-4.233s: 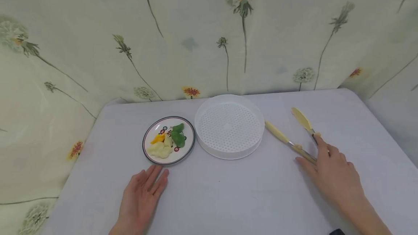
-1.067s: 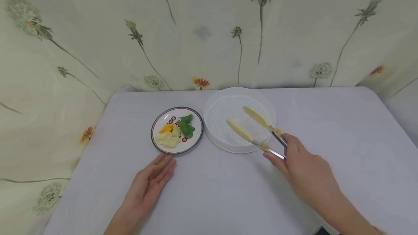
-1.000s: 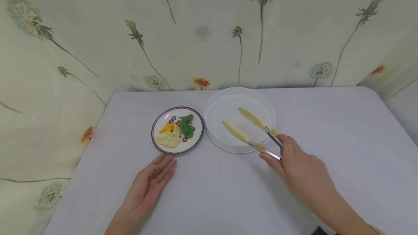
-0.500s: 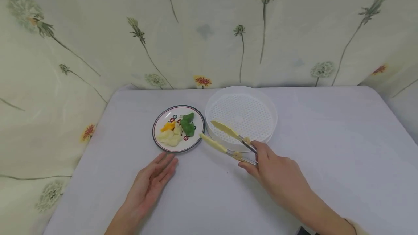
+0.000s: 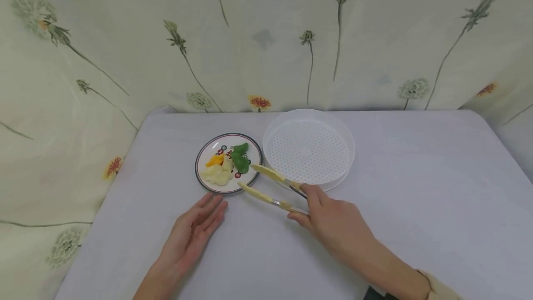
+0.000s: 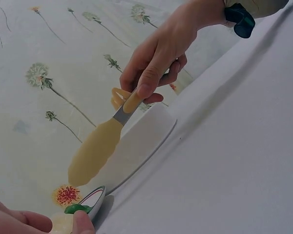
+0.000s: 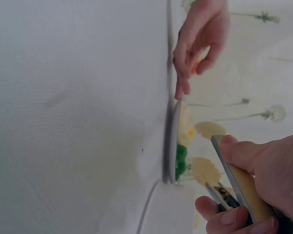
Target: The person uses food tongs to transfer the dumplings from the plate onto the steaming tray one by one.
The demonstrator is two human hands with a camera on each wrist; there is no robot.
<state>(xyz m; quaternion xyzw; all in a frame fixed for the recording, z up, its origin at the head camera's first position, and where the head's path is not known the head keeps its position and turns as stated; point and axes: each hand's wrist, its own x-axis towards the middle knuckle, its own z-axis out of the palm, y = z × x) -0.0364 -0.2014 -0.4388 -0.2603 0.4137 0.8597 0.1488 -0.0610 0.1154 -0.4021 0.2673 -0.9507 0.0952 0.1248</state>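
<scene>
My right hand [image 5: 339, 223] grips a pair of tongs [image 5: 255, 192] with pale yellow tips and metal arms. The tongs are spread, nothing between their tips. One tip overlaps the right edge of a small white plate [image 5: 209, 152] with a dark rim; the other lies near its front rim. On the plate are green pieces [image 5: 240, 163], an orange piece [image 5: 214, 160] and pale, lumpy pieces [image 5: 217, 175]. With fingers extended, my left hand [image 5: 191, 233] has its fingertips right at the plate's front rim. The left wrist view shows the tongs [image 6: 97, 151] raised above the table.
A round white perforated tray [image 5: 308, 152] with a raised wall stands just right of the plate. Both sit on a table with a white cloth [image 5: 416, 189]. Behind the table hangs a flower-patterned curtain [image 5: 266, 59].
My right hand has lifted the tongs off the table at the right and carried them left across the perforated tray to the plate. The left hand stays beside the plate.
</scene>
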